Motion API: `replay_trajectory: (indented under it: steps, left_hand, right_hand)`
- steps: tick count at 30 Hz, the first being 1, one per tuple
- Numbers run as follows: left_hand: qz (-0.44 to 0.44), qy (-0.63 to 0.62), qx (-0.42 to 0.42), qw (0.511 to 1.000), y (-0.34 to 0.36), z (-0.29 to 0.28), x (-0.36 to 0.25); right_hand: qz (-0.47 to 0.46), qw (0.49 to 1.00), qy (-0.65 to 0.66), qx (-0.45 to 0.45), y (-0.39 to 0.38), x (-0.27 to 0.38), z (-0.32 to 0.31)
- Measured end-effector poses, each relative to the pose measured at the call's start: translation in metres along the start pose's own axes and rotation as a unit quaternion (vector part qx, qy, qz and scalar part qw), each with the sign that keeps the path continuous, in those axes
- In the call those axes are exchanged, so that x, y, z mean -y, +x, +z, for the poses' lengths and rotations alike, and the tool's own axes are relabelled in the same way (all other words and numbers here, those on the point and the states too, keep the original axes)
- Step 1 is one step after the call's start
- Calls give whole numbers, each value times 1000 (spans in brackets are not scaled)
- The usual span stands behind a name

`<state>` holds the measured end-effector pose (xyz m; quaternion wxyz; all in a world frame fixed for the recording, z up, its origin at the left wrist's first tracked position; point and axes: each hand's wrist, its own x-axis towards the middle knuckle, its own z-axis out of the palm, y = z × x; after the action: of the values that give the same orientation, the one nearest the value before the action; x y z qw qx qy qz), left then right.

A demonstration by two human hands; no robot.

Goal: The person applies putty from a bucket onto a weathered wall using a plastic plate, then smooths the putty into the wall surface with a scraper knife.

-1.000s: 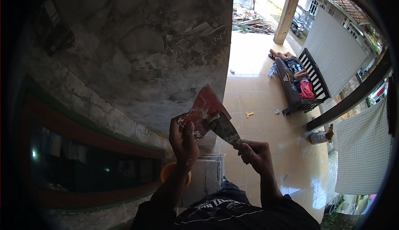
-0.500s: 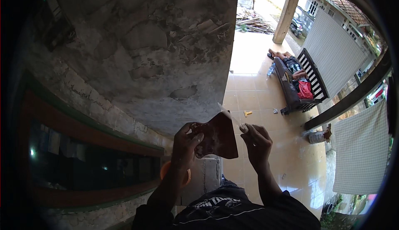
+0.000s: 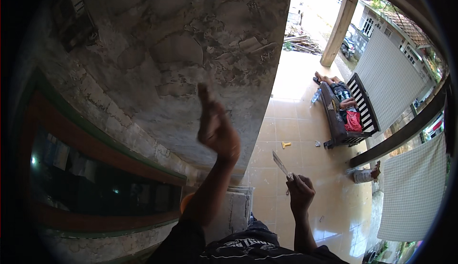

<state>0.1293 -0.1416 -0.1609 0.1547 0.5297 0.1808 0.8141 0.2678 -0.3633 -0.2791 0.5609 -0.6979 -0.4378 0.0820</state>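
My left hand [image 3: 218,132] is raised against the grey, patchy plastered wall [image 3: 176,49], its fingers stretched upward and slightly blurred. I see nothing in it, and whether it touches the wall I cannot tell. Lower and to the right, my right hand [image 3: 301,193] is closed round the handle of a putty knife [image 3: 280,163]. The thin blade points up and to the left, over the tiled floor. The dark brown plate from earlier does not show.
Below my left forearm is a pale block stand [image 3: 238,202], with an orange bucket [image 3: 186,202] partly hidden behind the arm. A yellow tool [image 3: 286,145] lies on the tiles. At the right, a person [image 3: 341,92] lies on a dark bench [image 3: 332,118]. A wood-framed window [image 3: 109,187] is at left.
My left hand has let go of the brown plate and swung up toward the wall. My right hand has moved slightly down, still with the putty knife.
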Motion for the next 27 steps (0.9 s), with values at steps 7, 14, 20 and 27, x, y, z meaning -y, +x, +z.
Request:
replay_trajectory:
  steps: [7, 14, 20, 27]
  left_hand:
    - [129, 173, 89, 972, 1, 97, 54]
    - [148, 174, 197, 954, -62, 115, 82]
    - [117, 120, 264, 950, -105, 39, 35]
    - [151, 133, 121, 972, -31, 42, 18]
  right_hand:
    - [84, 994, 41, -60, -11, -12, -23]
    - [182, 977, 77, -76, -20, -30, -45]
    - [205, 968, 116, -86, -21, -42, -44]
    - [201, 968, 135, -62, -18, -43, -38]
